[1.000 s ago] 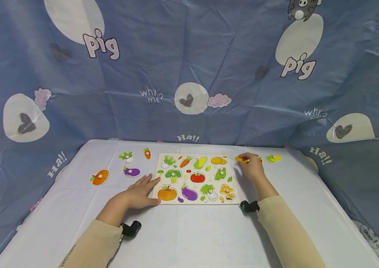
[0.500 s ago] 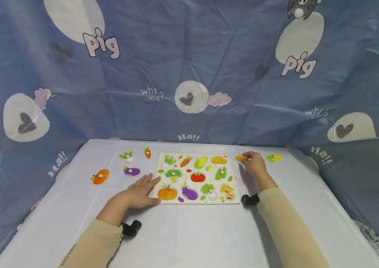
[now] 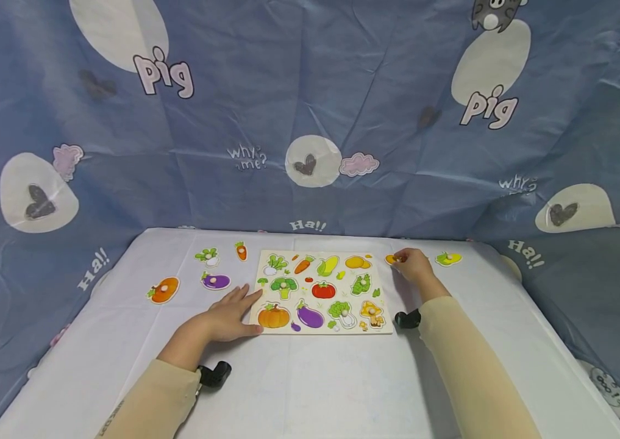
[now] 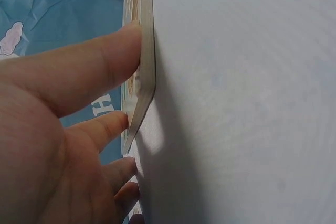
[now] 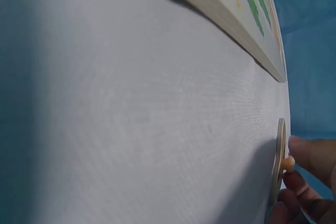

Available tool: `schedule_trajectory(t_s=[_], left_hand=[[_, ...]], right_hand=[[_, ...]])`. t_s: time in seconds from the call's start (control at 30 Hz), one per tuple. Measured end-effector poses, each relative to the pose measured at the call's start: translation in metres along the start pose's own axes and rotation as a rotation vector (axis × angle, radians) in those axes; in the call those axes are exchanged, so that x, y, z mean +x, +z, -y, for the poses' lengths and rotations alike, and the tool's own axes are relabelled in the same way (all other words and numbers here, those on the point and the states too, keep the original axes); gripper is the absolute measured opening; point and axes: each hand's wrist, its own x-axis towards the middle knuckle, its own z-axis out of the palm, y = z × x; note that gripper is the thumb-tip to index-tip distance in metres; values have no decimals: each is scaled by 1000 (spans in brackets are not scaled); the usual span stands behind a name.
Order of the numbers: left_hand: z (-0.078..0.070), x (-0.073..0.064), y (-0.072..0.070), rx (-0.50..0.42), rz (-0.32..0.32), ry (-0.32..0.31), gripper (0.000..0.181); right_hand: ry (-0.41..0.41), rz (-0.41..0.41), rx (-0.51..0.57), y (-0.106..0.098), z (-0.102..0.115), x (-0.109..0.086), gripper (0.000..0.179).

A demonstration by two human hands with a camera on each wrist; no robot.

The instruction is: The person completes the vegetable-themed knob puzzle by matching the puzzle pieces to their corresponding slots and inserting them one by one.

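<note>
A wooden vegetable puzzle board (image 3: pixel 310 305) lies flat mid-table. My left hand (image 3: pixel 228 316) rests at its left edge, fingers spread. The left wrist view shows the thumb (image 4: pixel 113 51) against the board's rim. Beyond the board's upper right corner, my right hand (image 3: pixel 416 266) holds a yellow-orange potato puzzle piece (image 3: pixel 391 259) by its knob (image 5: pixel 289 163), thumb and finger on either side. The piece's edge shows close to the cloth in the right wrist view. The hand hides part of the piece and what lies behind it.
On the left lie loose radish (image 3: pixel 208 256), carrot (image 3: pixel 241 251), eggplant (image 3: pixel 215 281) and pumpkin (image 3: pixel 164 290) pieces. A corn piece (image 3: pixel 448 259) lies right of the right hand. A printed blue curtain (image 3: pixel 266 201) hangs behind the white-covered table (image 3: pixel 299 390).
My right hand has shifted slightly at the potato piece, and the red piece glimpsed behind it is now hidden. The left hand and board have stayed put.
</note>
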Motion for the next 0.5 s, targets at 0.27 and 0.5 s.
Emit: schedule_trajectory(t_s=[0.27, 0.5], left_hand=[[-2, -2, -1, -4, 8, -2, 87], [-3, -2, -2, -4, 5, -6, 86]], right_hand=[[5, 8, -25, -2, 4, 0, 15], [20, 11, -43, -2, 4, 2, 8]])
